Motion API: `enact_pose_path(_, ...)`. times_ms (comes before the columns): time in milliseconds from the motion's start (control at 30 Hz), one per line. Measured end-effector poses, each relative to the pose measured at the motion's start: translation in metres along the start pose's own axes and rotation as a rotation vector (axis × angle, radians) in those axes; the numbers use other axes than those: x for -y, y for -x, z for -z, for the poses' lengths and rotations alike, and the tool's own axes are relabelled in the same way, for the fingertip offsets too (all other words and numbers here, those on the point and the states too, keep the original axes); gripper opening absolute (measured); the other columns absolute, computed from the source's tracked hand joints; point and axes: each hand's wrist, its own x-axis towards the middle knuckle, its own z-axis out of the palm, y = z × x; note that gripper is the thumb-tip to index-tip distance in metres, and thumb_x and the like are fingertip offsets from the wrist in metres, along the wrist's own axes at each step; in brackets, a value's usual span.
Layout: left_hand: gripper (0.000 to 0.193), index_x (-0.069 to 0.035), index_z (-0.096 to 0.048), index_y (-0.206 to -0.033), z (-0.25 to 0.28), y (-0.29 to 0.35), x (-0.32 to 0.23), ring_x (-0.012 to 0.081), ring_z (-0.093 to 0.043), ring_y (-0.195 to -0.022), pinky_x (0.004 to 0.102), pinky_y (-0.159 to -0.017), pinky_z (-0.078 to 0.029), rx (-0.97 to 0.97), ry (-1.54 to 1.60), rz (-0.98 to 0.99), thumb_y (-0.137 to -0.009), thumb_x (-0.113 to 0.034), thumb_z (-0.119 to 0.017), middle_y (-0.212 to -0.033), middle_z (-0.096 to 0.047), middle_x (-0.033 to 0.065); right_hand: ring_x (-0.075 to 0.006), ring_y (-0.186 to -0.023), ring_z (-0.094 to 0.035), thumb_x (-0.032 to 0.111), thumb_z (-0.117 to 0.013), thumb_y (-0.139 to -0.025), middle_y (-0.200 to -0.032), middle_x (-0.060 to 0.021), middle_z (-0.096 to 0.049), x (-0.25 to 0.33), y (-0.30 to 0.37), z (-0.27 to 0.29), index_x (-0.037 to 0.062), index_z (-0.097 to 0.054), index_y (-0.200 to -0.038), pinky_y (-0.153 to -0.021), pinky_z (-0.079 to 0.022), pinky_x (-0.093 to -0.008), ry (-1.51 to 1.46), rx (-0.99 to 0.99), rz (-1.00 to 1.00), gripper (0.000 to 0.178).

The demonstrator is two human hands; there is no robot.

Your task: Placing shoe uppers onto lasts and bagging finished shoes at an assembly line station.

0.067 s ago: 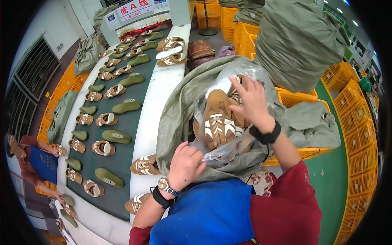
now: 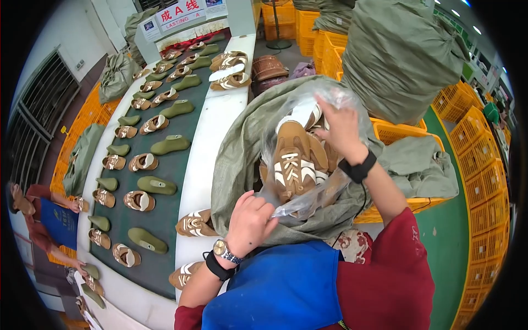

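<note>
A large green woven sack (image 2: 234,159) stands open in front of me, with a clear plastic bag (image 2: 289,209) lining its mouth. Inside lie several brown shoe uppers with white stripes and laces; one brown shoe upper (image 2: 291,159) is on top, toe toward the far side. My left hand (image 2: 250,220) is closed on the plastic bag's near edge. Over the far right of the bag, my right hand (image 2: 342,129) has its thumb and fingers apart around a white-striped part of another upper, close to the plastic. Its fingertips are partly hidden, so firm contact is unclear.
At left, a dark green conveyor (image 2: 165,212) with white borders carries shoe uppers and green shoe lasts (image 2: 147,240). A co-worker (image 2: 58,214) handles shoes beyond it. Yellow crates (image 2: 478,192) and a bulging green sack (image 2: 399,60) stand at right.
My right hand has shifted slightly, its spread fingers drawing in and turning toward the far part of the bag. The plastic there has moved. My left hand stays in place.
</note>
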Motion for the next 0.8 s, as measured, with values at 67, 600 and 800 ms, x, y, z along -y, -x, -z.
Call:
enact_pose_path(67,0.014,-0.007,-0.053,-0.069,0.003,-0.002,0.001,0.0249,-0.051,-0.072,0.0409,-0.090,-0.039,-0.012,-0.010,-0.009,-0.063,-0.011,-0.066,-0.069,-0.047,0.0077,-0.0323,-0.077,-0.056,0.025,-0.074,-0.061,-0.090,-0.0102,-0.056,-0.028,-0.023,-0.007,0.0242,-0.039,-0.130,-0.075,-0.043,-0.0384,-0.058,-0.377,0.006,0.078)
enact_pose_path(600,0.057,-0.005,-0.042,-0.125,0.142,-0.148,-0.014,0.0074,-0.045,-0.046,0.0236,-0.044,-0.036,-0.596,0.211,0.069,-0.075,-0.014,-0.069,-0.053,-0.050,0.0011,-0.0100,-0.051,-0.050,0.015,-0.052,-0.082,-0.057,-0.0056,-0.055,0.052,-0.122,0.181,-0.0013,-0.061,-0.074,-0.048,-0.041,-0.0253,-1.129,-0.394,0.392,0.020)
enact_pose_path(800,0.035,-0.001,-0.052,-0.117,0.235,-0.140,0.014,0.0124,-0.059,-0.082,0.0228,-0.070,-0.047,-0.582,0.492,-0.032,-0.084,-0.014,-0.052,-0.101,-0.061,0.0095,-0.0161,-0.060,-0.057,0.011,-0.052,-0.076,-0.066,-0.0106,-0.062,0.104,-0.114,0.245,-0.0043,-0.062,-0.076,-0.057,-0.046,-0.0275,-1.256,-0.502,0.931,0.018)
